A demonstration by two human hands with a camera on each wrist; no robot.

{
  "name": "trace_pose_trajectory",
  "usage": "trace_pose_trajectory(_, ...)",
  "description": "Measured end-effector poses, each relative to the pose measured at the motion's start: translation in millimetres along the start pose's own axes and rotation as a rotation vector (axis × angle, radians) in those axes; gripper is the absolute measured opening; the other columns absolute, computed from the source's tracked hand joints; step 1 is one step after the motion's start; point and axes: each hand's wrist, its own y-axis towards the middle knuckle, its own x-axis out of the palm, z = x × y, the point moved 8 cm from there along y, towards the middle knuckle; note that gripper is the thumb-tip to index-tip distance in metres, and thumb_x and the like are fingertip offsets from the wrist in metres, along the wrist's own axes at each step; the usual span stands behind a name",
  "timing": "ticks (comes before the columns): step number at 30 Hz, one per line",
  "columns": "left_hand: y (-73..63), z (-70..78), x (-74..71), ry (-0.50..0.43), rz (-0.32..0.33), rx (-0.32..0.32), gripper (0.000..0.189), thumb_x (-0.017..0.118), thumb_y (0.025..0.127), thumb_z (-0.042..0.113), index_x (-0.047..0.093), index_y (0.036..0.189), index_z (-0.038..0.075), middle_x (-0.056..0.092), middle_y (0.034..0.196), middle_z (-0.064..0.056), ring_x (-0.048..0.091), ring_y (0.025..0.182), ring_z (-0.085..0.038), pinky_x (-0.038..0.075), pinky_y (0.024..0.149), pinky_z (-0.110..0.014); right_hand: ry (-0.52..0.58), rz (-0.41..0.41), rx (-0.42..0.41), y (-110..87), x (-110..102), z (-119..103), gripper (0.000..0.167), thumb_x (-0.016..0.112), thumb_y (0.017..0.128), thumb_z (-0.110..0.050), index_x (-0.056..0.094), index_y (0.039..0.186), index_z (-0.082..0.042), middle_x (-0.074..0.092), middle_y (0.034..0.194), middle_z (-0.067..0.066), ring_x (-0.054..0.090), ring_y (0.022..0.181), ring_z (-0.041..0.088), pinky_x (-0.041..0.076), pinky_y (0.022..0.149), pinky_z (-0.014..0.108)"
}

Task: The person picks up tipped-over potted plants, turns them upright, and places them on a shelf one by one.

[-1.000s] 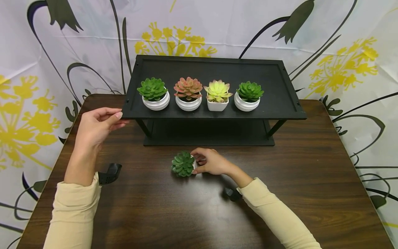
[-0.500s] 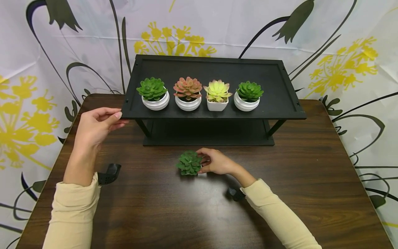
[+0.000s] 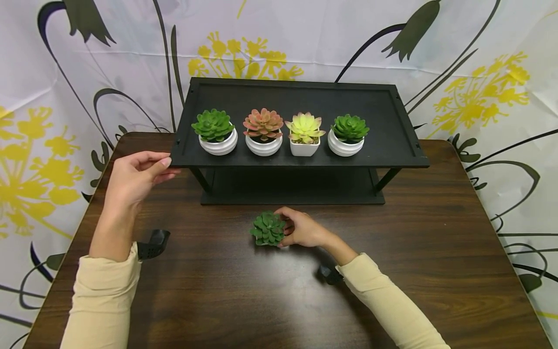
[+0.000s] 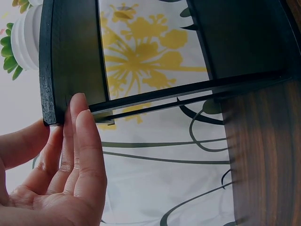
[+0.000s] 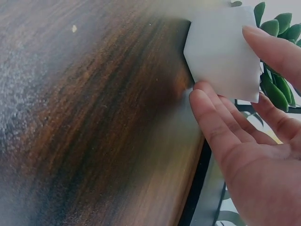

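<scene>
My left hand (image 3: pixel 135 177) pinches the left front corner of a black two-tier shelf (image 3: pixel 370 160), thumb on top and fingers beneath; the left wrist view shows this corner close up. In front of the shelf, my right hand (image 3: pixel 302 228) holds a dark green potted succulent (image 3: pixel 267 229) low at the table, its leaves facing up. Its white pot (image 5: pixel 221 56), mostly hidden from the head view, sits between thumb and fingers in the right wrist view, with its base right at the wood.
On the upper tier stand a green succulent (image 3: pixel 212 125), a pinkish one (image 3: pixel 263 125), a yellow one (image 3: pixel 305 128) and another green one (image 3: pixel 350 128), all in white pots. The brown wooden table (image 3: pixel 436 252) lies beneath. A flower-patterned cloth (image 3: pixel 327 34) hangs behind the shelf.
The dark green succulent, tipped over with its leaves facing left a second ago, has turned upright and shifted slightly right in my right hand. My left hand has stayed at the shelf corner.
</scene>
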Motion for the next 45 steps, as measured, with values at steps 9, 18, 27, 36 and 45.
trace_pose_trajectory(9,-0.1,0.3,-0.1,0.003,0.000,0.002,0.015,0.061,0.085,-0.002,0.067,0.080,0.011,0.066,0.071,0.003,0.066,0.060,-0.009,0.056,0.061,-0.017,-0.043,0.026,-0.023,-2.3,-0.7,-3.3,0.064,0.077,0.069,-0.001,0.046,0.125,-0.001,0.050,0.115,0.017,0.058,0.085,0.021,0.052,0.070,0.020)
trace_pose_trajectory(18,-0.4,-0.7,-0.1,-0.004,0.000,-0.001,0.015,0.061,0.085,-0.001,0.067,0.080,0.011,0.066,0.071,0.003,0.066,0.060,-0.009,0.056,0.061,-0.018,-0.046,0.049,-0.028,-4.9,-0.2,-2.2,0.061,0.076,0.071,-0.001,0.047,0.124,-0.001,0.052,0.116,0.017,0.059,0.088,0.020,0.053,0.072,0.022)
trace_pose_trajectory(27,-0.5,0.1,0.9,-0.010,-0.009,0.010,0.015,0.060,0.085,-0.002,0.067,0.080,0.010,0.065,0.072,0.002,0.066,0.060,-0.009,0.056,0.062,-0.018,0.033,0.104,-0.005,-12.6,-6.2,-1.2,0.058,0.074,0.070,0.002,0.049,0.123,-0.001,0.052,0.116,0.018,0.061,0.090,0.025,0.055,0.072,0.023)
trace_pose_trajectory(36,-0.5,0.2,0.7,-0.002,-0.007,0.006,0.016,0.060,0.086,-0.002,0.066,0.080,0.011,0.065,0.072,0.002,0.066,0.060,-0.009,0.056,0.061,-0.018,0.001,0.170,0.026,-26.0,-23.0,-10.0,0.055,0.072,0.069,0.002,0.052,0.121,-0.003,0.055,0.111,0.016,0.061,0.087,0.022,0.055,0.071,0.023)
trace_pose_trajectory(45,-0.1,-0.2,0.3,0.012,-0.003,0.003,0.015,0.061,0.085,-0.001,0.066,0.080,0.011,0.065,0.072,0.003,0.066,0.060,-0.008,0.055,0.061,-0.017,0.027,0.207,0.025,-40.7,-43.1,-21.5,0.054,0.070,0.071,0.003,0.051,0.121,-0.002,0.055,0.111,0.016,0.061,0.090,0.025,0.055,0.076,0.030)
